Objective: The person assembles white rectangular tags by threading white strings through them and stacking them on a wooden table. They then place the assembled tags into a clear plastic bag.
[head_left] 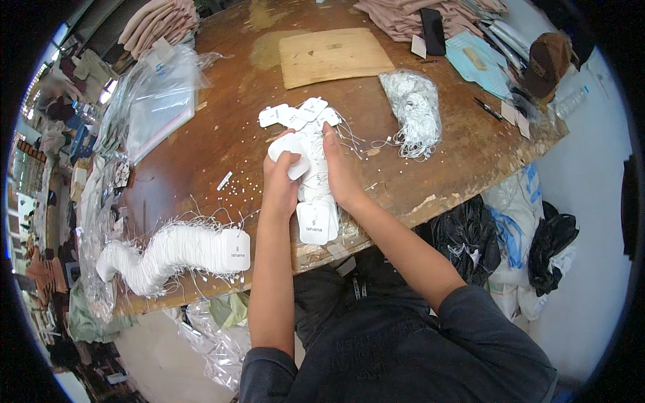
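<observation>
My left hand [279, 185] is closed on a small stack of white hang tags [293, 149], with the thumb across their face. Right beside it, my right hand [341, 173] lies with fingers stretched along a line of overlapping white tags [313, 225] that runs away from the table's front edge. More tags [310, 109] are fanned out just beyond my fingertips, with thin white strings trailing to the right. Over to the left, a long curving row of strung tags [178, 252] stands packed together on the table.
Brown cardboard [336, 55] lies on the worn wooden table [363, 174]. A clear bag of white strings [413, 111] sits to the right. Plastic sleeves [161, 101] are at the left. Folded pink garments, a black phone [433, 32] and a brown cap [547, 64] occupy the far right.
</observation>
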`<state>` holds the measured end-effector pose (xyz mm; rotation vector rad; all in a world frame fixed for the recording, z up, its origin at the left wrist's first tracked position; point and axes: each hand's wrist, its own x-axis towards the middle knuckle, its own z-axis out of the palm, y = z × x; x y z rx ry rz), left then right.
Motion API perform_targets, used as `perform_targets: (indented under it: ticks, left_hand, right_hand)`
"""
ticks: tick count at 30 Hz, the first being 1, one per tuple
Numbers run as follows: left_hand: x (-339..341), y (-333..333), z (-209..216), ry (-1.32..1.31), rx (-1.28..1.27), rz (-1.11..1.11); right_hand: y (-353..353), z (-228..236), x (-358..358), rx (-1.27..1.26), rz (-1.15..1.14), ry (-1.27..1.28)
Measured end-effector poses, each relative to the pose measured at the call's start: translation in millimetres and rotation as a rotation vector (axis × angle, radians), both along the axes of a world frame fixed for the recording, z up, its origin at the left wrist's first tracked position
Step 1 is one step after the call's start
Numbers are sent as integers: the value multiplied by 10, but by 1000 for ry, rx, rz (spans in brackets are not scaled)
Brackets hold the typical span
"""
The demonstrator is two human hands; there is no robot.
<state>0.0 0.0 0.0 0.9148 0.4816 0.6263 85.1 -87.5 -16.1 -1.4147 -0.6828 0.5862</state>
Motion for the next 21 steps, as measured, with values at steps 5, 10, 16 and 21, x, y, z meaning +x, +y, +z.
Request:
perform_targets:
  ticks: [5, 10, 16, 21]
  left_hand:
    - [20, 43, -28, -111, -58, 23]
    - [-189, 201, -4, -116, 19, 218]
    - [-300, 119, -9, 28, -49, 163]
    - [-398, 7, 107, 187, 133, 313]
  right_hand:
    - [85, -18, 65, 123, 39, 141]
    - [-143, -6, 141, 166, 41, 119]
    - [-162, -96, 40, 173, -5, 51]
    - [-316, 60, 100, -38, -165, -422]
